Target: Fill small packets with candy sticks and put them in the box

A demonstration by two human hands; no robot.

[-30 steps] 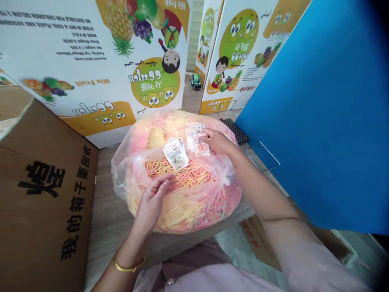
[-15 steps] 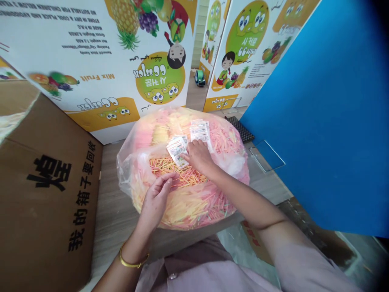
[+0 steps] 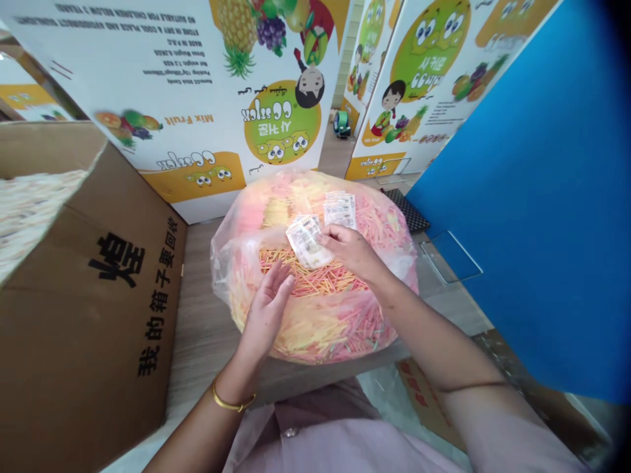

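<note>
A big clear plastic bag (image 3: 310, 341) full of thin pink and yellow candy sticks (image 3: 325, 281) sits in front of me, its torn opening showing loose sticks. Small white printed packets (image 3: 306, 240) with zigzag edges lie fanned over the opening. My right hand (image 3: 351, 253) pinches the right edge of these packets between thumb and fingers. Behind it, a second row of packets (image 3: 339, 209) rests on the bag. My left hand (image 3: 269, 309) hovers over the front left of the opening, thumb and fingers apart, with nothing visible in it.
An open brown carton (image 3: 113, 315) with pale contents stands at the left. Printed candy cartons (image 3: 187, 52) stand behind the bag, with a green tape roll (image 3: 341, 123) between them. A blue panel (image 3: 532, 217), a wire frame (image 3: 451, 256) and a black patterned object (image 3: 408, 210) are at the right.
My right hand has moved from the gap between the packet groups onto the near group's edge, and those packets look more spread out. My left fingers have opened from a pinch. The view has shifted.
</note>
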